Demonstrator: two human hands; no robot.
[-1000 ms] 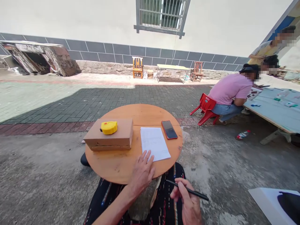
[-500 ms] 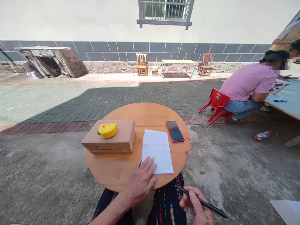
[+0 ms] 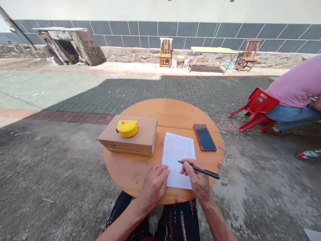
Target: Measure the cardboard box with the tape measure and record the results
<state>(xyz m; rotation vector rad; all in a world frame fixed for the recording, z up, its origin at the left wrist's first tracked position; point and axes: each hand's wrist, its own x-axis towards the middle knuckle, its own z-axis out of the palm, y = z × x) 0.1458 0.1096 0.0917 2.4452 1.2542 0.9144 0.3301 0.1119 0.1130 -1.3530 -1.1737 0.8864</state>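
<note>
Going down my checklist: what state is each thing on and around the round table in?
Paper: flat, marked with lines of print or writing
Left hand: unclenched, fingers at the paper's left edge
Pen: tip over the paper, contact unclear
Right hand: closed around the pen
Phone: screen up, dark
Box: closed
Tape measure: on the box, no blade visibly drawn out
Red chair: occupied
Bottle: on its side

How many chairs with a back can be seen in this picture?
3: a yellowish chair and a brown chair by the wall, and a red chair under the seated person. Others may be hidden.
</note>
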